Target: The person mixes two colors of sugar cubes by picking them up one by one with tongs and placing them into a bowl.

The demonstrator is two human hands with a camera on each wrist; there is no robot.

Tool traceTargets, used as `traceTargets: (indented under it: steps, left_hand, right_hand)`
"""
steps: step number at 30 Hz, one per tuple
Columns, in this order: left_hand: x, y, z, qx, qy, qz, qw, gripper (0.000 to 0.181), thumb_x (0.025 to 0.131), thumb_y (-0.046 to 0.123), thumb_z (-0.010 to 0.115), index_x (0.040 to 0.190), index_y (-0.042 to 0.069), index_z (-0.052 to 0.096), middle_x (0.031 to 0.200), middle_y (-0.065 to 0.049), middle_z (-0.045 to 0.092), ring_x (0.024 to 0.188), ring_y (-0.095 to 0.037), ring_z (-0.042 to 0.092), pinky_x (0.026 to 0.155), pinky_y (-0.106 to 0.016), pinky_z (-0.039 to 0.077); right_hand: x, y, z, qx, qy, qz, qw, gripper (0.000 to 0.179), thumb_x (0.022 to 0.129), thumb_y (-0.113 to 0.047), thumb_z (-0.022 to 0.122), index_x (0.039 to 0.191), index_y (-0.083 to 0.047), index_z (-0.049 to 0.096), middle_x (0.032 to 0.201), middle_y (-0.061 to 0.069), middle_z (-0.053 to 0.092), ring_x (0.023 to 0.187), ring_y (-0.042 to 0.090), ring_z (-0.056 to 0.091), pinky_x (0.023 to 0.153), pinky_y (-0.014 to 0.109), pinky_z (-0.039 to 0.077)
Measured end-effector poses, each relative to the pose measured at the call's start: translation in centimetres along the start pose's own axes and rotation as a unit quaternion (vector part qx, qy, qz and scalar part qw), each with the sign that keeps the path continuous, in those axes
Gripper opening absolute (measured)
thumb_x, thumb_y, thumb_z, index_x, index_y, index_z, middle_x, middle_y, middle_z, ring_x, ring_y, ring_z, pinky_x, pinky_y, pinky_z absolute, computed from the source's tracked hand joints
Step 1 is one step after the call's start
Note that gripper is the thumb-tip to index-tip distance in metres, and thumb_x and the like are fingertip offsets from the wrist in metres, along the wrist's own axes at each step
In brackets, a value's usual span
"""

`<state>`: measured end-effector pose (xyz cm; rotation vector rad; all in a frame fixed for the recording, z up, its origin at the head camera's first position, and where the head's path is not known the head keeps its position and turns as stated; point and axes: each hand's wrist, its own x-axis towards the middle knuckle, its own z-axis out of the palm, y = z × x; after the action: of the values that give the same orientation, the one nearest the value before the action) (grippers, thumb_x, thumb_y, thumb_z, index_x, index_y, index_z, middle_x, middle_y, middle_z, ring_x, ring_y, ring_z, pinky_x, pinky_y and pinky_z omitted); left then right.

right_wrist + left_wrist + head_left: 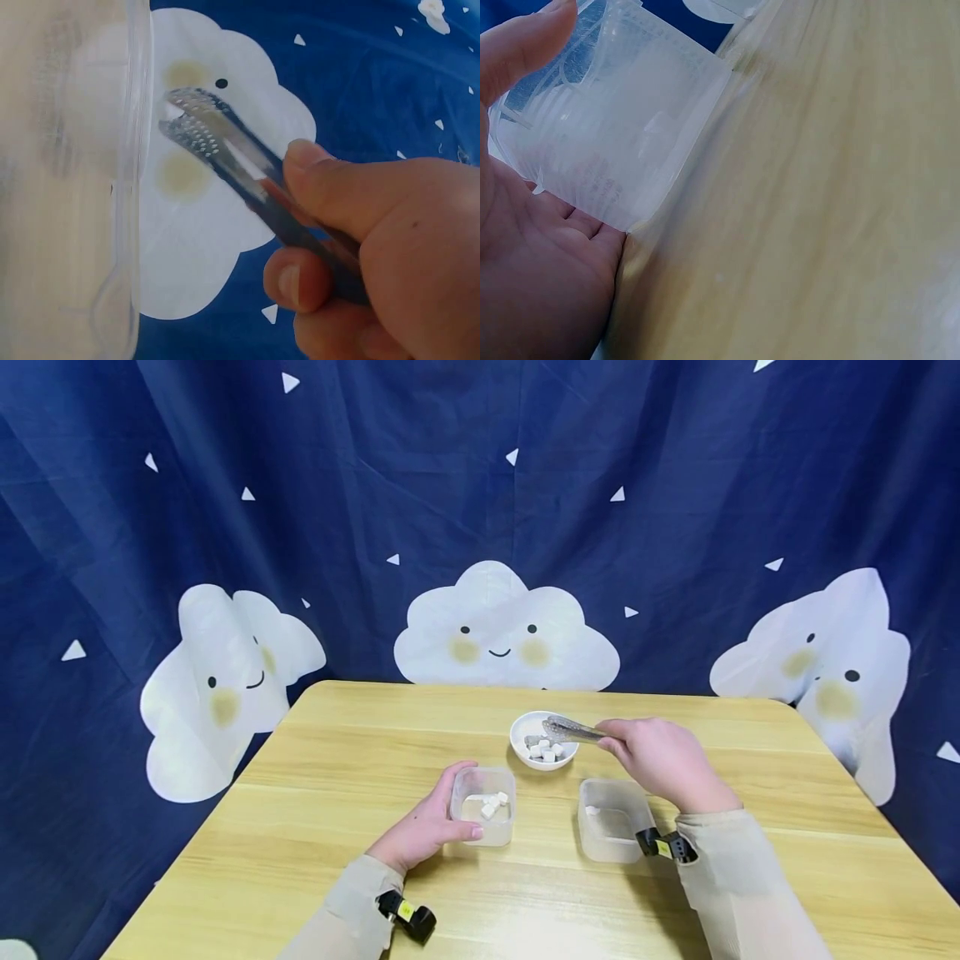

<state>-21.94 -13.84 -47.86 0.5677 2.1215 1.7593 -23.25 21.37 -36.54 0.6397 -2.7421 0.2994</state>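
My left hand [423, 831] grips a clear plastic container [483, 839] on the table, thumb along the near side and fingers round the left and far sides. Several white cubes [491, 806] lie inside it. In my right hand [663, 760] is a pair of metal tongs [577, 731], pinched between thumb and fingers, with perforated tips over the white bowl [517, 747]. A white patch shows between the tips in the right wrist view; I cannot tell whether it is a cube. More white cubes [547, 753] sit in the bowl below the tongs.
A second clear container [611, 847] stands on the right, below my right forearm, with a small white piece [592, 811] inside. Everything stands on a light wooden table [337, 760]. Behind it hangs a dark blue curtain [450, 460] with white clouds.
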Motion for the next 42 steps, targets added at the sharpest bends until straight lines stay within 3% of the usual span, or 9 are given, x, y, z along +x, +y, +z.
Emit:
traceTargets:
  steps: [9,22,27,30,34,37,42]
  left_hand:
    - [0.1,-0.2,-0.1,-0.009,-0.009,0.007,0.9999,0.095,0.084,0.010,0.079,0.158,0.019,0.020,0.155,-0.012,0.037,0.131,-0.031,0.047,0.114,-0.047,0.033]
    - [-0.1,-0.2,-0.1,0.002,-0.001,0.001,1.0000,0.098,0.082,0.014,0.080,0.159,0.021,0.019,0.155,-0.008,0.037,0.133,-0.027,0.044,0.115,-0.047,0.029]
    - [0.0,-0.1,-0.1,0.009,0.002,0.001,1.0000,0.097,0.082,0.015,0.081,0.158,0.022,0.021,0.154,-0.008,0.038,0.133,-0.026,0.045,0.115,-0.047,0.027]
    - [0.1,0.0,-0.2,0.011,0.002,0.000,0.9999,0.097,0.082,0.016,0.081,0.158,0.023,0.022,0.154,-0.008,0.038,0.134,-0.026,0.044,0.116,-0.047,0.025]
    - [0.1,0.2,-0.2,0.014,0.003,-0.004,0.9999,0.097,0.082,0.016,0.081,0.158,0.025,0.023,0.154,-0.007,0.038,0.135,-0.026,0.043,0.116,-0.047,0.025]
    - [0.1,0.1,-0.1,0.014,0.005,-0.004,0.9999,0.095,0.082,0.016,0.081,0.157,0.027,0.024,0.154,-0.008,0.039,0.133,-0.026,0.045,0.116,-0.047,0.026]
    - [0.0,0.0,-0.1,0.018,0.005,-0.003,0.9998,0.095,0.082,0.016,0.081,0.158,0.025,0.023,0.155,-0.009,0.037,0.133,-0.027,0.044,0.117,-0.051,0.024]
  right_hand:
    - [-0.1,0.4,0.1,0.002,-0.016,0.019,0.9997,0.023,0.099,-0.027,0.066,0.118,-0.018,0.075,0.103,0.004,0.075,0.088,0.032,0.071,0.071,0.056,0.055]
    - [-0.2,0.4,-0.2,0.015,-0.026,0.026,0.9992,0.034,0.100,-0.034,0.064,0.127,-0.016,0.070,0.111,0.005,0.074,0.092,0.032,0.071,0.077,0.057,0.054]
    - [0.0,-0.3,-0.6,0.045,-0.029,0.006,0.9985,0.043,0.097,-0.042,0.067,0.130,-0.015,0.067,0.094,-0.003,0.071,0.076,0.017,0.064,0.072,0.047,0.054]
    - [0.0,-0.9,-0.9,0.054,-0.029,-0.013,0.9980,0.047,0.094,-0.044,0.070,0.130,-0.014,0.067,0.094,-0.005,0.070,0.070,0.010,0.057,0.071,0.042,0.053]
    - [0.0,-1.9,-1.0,0.057,-0.027,-0.038,0.9973,0.040,0.094,-0.040,0.071,0.125,-0.015,0.069,0.100,-0.005,0.071,0.071,0.006,0.057,0.071,0.040,0.053]
    - [0.1,-2.7,-0.9,0.064,-0.031,-0.051,0.9962,0.032,0.094,-0.039,0.072,0.118,-0.019,0.069,0.085,-0.011,0.067,0.066,0.005,0.054,0.066,0.037,0.051]
    - [0.2,-4.2,-0.6,0.066,-0.030,-0.088,0.9935,0.027,0.093,-0.038,0.073,0.112,-0.020,0.069,0.077,-0.017,0.059,0.063,0.003,0.050,0.063,0.033,0.049]
